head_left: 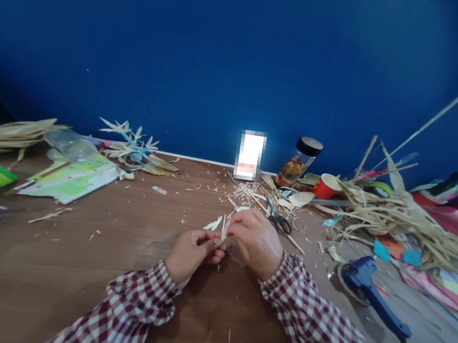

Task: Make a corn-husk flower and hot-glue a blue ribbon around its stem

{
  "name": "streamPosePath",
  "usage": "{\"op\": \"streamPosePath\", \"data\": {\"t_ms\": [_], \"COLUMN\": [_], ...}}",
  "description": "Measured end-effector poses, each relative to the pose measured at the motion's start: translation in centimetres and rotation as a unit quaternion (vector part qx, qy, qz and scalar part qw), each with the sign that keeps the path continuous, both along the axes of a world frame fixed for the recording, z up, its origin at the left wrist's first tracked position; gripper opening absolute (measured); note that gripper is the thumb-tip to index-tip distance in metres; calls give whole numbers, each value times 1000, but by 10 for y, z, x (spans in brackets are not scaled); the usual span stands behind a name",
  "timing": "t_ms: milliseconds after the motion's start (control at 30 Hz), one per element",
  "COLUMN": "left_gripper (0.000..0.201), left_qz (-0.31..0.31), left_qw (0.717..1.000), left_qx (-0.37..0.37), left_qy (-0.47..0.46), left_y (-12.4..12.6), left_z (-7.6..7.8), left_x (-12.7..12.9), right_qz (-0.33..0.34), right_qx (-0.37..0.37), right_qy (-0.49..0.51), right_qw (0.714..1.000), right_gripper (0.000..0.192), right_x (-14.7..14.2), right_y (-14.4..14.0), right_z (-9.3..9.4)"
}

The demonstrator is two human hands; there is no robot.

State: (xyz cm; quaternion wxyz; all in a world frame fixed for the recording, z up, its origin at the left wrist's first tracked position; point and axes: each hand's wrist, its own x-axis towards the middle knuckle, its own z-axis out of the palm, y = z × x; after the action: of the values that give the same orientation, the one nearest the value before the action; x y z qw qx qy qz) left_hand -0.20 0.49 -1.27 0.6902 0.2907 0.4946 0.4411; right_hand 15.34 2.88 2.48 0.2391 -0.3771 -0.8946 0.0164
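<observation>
Two hands meet at the middle of the wooden table, and between them is a thin dry straw strip. The left hand pinches its lower end; the right hand closes on it from 3 o'clock. Its long axis runs from 6 to 12 o'clock. Scissors lie just beyond the right hand, a blue glue gun further at 4 o'clock.

A single head-worn camera looked forward and down from the person's own position onto a wooden table, facing a blue wall at its far edge. Both hands sat low at centre frame, close to the lens, sleeves entering from the bottom edge. The wide lens bowed the edges. No second view existed for overlap.
</observation>
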Motion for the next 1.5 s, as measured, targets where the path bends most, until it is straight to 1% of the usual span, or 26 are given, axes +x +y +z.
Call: {"op": "streamPosePath", "data": {"t_ms": [167, 500, 633, 833, 933, 1033, 1133, 1200, 1267, 1300, 1367, 1433, 1500], "left_gripper": [14, 20, 22, 20, 23, 25, 26, 26, 27, 27, 26, 25, 25], "left_qz": [-5, -9, -11, -21, -32, -28, -21, -18, -17, -17, -15, -11, -10], "left_qw": [1000, 1000, 1000, 1000, 999, 999, 999, 999, 999, 999, 999, 999, 998], "left_qx": [-7, 11, 13, 12, 15, 21, 30, 37, 42, 43, 40, 40, 44], "left_qy": [1, 1, 4, -4, -19, -1, 17, 22, 25, 27, 31, 34, 35], "left_y": [0, -1, -1, -2, -2, -3, -2, -2, -1, -1, 0, 0, 0], "left_z": [-1, -1, -1, 3, 5, 5, 2, -1, -2, -2, -2, -1, -1], "left_x": [-1, 0, 0, -1, -1, -1, 0, 1, 1, 1, 1, 1, 0], "right_qz": [-2, -4, -6, -14, -15, -17, -8, -3, -10, -24, -66, -99, -87], "right_qx": [-4, -9, -1, 0, -6, -11, -25, -48, -81, -99, -145, -228, -343], "right_qy": [-4, -9, -9, -18, -19, -17, 8, 66, 153, 201, 290, 349, 372], "right_qw": [1000, 1000, 1000, 1000, 1000, 1000, 1000, 997, 985, 974, 944, 903, 858], "right_gripper": [17, 15, 13, 11, 13, 13, 12, 14, 18, 20, 22, 23, 24], "right_x": [0, -1, -1, -2, -2, -2, -2, -2, -2, -2, -1, 0, 0], "right_y": [-1, -1, -1, -2, -2, -3, -3, -3, -3, -2, -1, 2, 4], "right_z": [0, 0, -1, 0, 1, 1, 0, -1, -2, -2, -4, -9, -15]}}
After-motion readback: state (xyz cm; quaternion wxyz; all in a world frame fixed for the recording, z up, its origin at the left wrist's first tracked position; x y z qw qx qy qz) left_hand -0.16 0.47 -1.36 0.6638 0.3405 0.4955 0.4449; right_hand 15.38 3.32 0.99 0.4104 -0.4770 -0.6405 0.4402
